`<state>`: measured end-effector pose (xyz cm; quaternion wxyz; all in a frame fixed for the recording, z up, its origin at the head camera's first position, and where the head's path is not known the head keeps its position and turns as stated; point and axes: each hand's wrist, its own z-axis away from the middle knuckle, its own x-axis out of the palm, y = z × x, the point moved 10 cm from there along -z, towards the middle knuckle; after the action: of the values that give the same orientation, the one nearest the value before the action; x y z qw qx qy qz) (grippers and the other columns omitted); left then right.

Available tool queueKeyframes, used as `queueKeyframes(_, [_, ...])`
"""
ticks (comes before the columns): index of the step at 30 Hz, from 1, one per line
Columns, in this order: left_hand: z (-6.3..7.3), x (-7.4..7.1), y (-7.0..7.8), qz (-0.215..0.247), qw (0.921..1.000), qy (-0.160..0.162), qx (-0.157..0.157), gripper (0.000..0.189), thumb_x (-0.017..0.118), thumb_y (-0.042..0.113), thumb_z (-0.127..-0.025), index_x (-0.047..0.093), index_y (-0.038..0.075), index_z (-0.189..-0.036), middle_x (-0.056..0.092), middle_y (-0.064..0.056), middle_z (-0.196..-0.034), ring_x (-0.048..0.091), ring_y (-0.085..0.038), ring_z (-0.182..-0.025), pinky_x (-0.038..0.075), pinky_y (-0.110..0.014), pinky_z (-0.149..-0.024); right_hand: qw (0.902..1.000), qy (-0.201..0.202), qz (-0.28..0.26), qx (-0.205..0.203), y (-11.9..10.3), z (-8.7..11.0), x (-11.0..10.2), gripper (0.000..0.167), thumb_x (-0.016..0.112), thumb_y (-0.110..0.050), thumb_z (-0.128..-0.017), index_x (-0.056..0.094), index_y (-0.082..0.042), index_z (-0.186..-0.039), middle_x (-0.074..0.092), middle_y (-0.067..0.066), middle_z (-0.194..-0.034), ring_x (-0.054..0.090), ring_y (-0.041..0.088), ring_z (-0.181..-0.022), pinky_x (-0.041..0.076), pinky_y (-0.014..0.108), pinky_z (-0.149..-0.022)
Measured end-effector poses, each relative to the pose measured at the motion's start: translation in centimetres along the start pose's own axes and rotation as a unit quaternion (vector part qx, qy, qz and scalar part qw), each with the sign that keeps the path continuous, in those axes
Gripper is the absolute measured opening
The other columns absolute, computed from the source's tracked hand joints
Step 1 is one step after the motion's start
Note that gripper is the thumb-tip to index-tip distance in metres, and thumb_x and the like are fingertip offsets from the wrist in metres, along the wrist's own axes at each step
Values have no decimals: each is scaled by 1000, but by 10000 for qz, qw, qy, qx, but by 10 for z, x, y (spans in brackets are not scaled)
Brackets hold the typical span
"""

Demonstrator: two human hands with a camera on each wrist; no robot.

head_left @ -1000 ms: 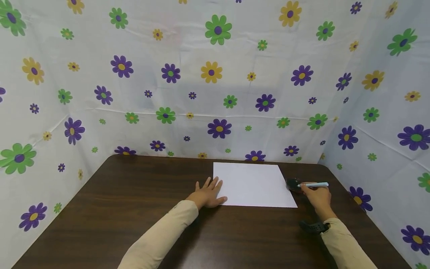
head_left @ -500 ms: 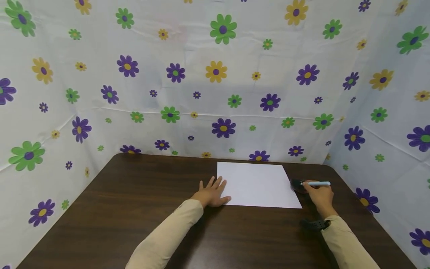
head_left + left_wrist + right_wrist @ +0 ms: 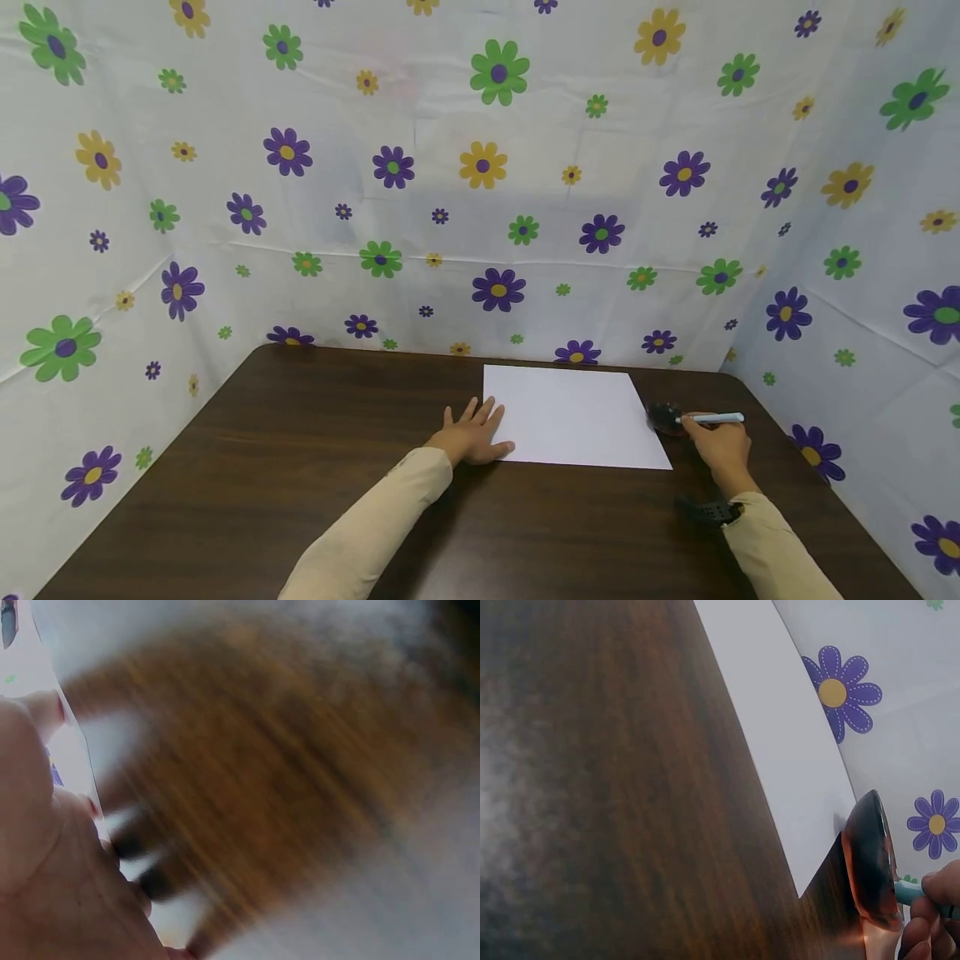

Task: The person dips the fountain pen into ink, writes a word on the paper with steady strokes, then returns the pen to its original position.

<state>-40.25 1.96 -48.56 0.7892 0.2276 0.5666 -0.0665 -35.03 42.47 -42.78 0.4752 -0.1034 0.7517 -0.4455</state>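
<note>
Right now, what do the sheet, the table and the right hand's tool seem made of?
Sheet: probably matte paper, thin and plain white. Table: wood or laminate, from brown grain and soft sheen. Tool: glossy dark head, plastic or metal unclear; smooth pale handle, likely plastic.

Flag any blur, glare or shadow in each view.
Head: soft shadow beside the left sleeve on the wooden tabletop; left wrist: tabletop blurred, pale glare around a darker patch beyond the left hand; right wrist: glare at the left edge, orange tint along the dark spoon.

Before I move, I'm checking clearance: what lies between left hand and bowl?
In the head view, paper lies between the left hand and the bowl.
</note>
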Motion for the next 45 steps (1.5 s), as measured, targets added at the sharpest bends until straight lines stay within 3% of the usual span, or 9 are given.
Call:
queueKeyframes(6, [2, -1, -1, -55, 10000, 11, -32, 78, 38, 63, -94, 10, 25, -156, -2, 1, -162, -5, -27, -148, -4, -64, -111, 9999, -137, 10, -27, -5, 4, 5, 38, 65, -28, -86, 69, 7, -100, 62, 30, -107, 55, 37, -91, 42, 36, -64])
queueKeyframes(11, [14, -10, 6, -21, 10000, -2, -38, 76, 39, 62, -95, 12, 24, -156, 1, 1, -162, -2, -27, -148, -3, -64, -111, 9998, -135, 2, -135, -11, 6, 9, 32, 67, -26, -85, 72, 4, -96, 67, 24, -98, 55, 32, -86, 39, 30, -60])
queueKeyframes(20, [19, -14, 13, 89, 9999, -82, -21, 75, 39, 60, -96, 12, 23, -156, 2, 0, -162, -1, -27, -148, -3, -64, -111, 9973, -260, 231, -648, -23, 1, 7, 29, 66, -24, -89, 73, 3, -97, 69, 24, -100, 59, 43, -94, 46, 48, -72])
queueKeyframes(27, [9, -15, 7, -16, 9999, -105, -42, 77, 37, 62, -95, 8, 25, -156, -3, 2, -162, -6, -26, -148, -6, -63, -111, 9966, -150, 431, -680, -24, -4, 0, 28, 67, -23, -86, 74, 2, -95, 69, 25, -99, 59, 43, -92, 44, 46, -69])
queueKeyframes(35, [-3, -8, -2, -180, 9998, -123, -25, 79, 33, 66, -94, 4, 26, -156, -7, 4, -162, -9, -25, -147, -7, -63, -111, 9942, -284, 652, -811, -33, -1, 2, 28, 65, -23, -85, 73, 2, -94, 68, 26, -100, 59, 45, -93, 45, 50, -73])
queueKeyframes(41, [7, -11, 3, -58, 9999, -114, -34, 78, 35, 64, -95, 7, 25, -156, -4, 2, -162, -6, -26, -148, -7, -63, -111, 9931, -522, 637, -835, -38, 3, 11, 31, 66, -23, -89, 70, 5, -99, 65, 30, -107, 56, 50, -102, 45, 58, -81])
queueKeyframes(45, [16, -14, 9, 67, 9998, -154, -51, 76, 38, 61, -96, 9, 25, -156, -2, 2, -162, -4, -26, -148, -5, -62, -112, 9933, -462, 680, -807, -36, 3, 12, 30, 65, -23, -89, 71, 5, -101, 64, 30, -109, 55, 51, -104, 44, 57, -79])
